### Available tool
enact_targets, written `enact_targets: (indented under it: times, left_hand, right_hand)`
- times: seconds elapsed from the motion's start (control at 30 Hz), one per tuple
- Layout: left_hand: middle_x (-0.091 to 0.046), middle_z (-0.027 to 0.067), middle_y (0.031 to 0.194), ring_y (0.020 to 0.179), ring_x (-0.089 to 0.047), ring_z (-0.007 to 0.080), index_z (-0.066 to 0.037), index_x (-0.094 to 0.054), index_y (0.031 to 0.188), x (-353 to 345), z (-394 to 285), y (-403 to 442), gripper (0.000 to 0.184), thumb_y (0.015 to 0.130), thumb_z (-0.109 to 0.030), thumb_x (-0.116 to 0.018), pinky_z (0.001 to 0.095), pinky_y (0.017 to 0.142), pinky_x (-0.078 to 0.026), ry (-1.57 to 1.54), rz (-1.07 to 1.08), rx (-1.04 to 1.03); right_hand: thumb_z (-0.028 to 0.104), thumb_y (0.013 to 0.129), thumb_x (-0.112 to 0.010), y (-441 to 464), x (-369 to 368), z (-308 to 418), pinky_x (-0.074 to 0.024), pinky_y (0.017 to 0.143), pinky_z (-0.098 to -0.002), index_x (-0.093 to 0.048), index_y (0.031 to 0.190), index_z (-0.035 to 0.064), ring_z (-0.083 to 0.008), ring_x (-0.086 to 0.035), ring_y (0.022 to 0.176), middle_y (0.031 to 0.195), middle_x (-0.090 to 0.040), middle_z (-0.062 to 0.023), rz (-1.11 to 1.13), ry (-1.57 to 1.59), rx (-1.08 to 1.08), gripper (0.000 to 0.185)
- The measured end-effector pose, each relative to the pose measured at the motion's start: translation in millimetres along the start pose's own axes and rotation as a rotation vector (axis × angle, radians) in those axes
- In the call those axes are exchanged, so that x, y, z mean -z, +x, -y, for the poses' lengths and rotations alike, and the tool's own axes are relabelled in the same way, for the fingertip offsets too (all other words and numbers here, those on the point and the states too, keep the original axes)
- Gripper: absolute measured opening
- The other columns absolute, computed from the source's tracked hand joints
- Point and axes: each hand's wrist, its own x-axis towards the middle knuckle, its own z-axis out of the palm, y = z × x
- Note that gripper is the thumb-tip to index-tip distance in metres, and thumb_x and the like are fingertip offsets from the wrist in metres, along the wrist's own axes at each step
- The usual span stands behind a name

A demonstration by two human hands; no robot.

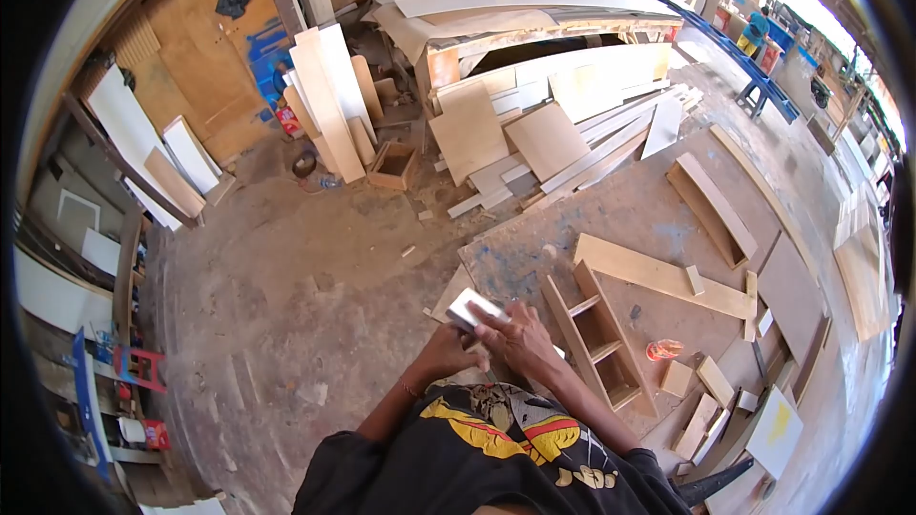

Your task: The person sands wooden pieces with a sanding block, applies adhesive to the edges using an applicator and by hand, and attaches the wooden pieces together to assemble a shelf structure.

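Note:
Close to my body, my right hand (523, 339) is closed around a small flat white-faced piece (471, 309). The piece is slightly blurred, so its exact kind does not show. My left hand (446, 353) is closed just beside it, fingers curled toward the right hand. Whether the left hand also grips the piece, or something else small, is hidden. Right of my hands, a wooden frame with compartments (597, 339) lies on a large board (506, 253).
A long plank (658, 275), a narrow wooden trough (711, 208), a red-labelled container (665, 350) and wood offcuts (676, 379) lie to the right. Ahead are stacked panels (547, 150) and an open wooden box (392, 165). Far off stands another person (754, 30).

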Motion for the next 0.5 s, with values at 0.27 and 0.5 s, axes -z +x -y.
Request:
enact_targets:
  times: [0.27,0.5]
  left_hand:
    - [-0.06,0.0188,0.103,0.094,-0.059,0.032,0.007,-0.057,0.101,4.7,-20.6,4.0,0.066,0.054,-0.031,-0.084,0.0379,0.082,-0.047,0.162,-0.015,-0.052]
    - [-0.061,0.0132,0.104,0.098,-0.058,0.0199,0.005,-0.056,0.106,5.1,-16.6,6.3,0.066,0.056,-0.028,-0.084,0.0325,0.083,-0.047,-0.275,-0.045,0.072]
  right_hand:
    - [0.041,0.091,-0.047,17.3,-11.4,-11.6,-0.0407,0.086,-0.0406,-0.052,0.129,0.0285,-0.0329,-0.051,0.093,0.091,-0.055,-0.017,-0.132,0.005,-0.028,0.04]
    - [0.053,0.09,-0.04,-1.0,11.3,15.4,-0.044,0.079,-0.0438,-0.048,0.13,0.0381,-0.0366,-0.049,0.092,0.099,-0.05,-0.022,-0.16,0.079,0.177,0.043]
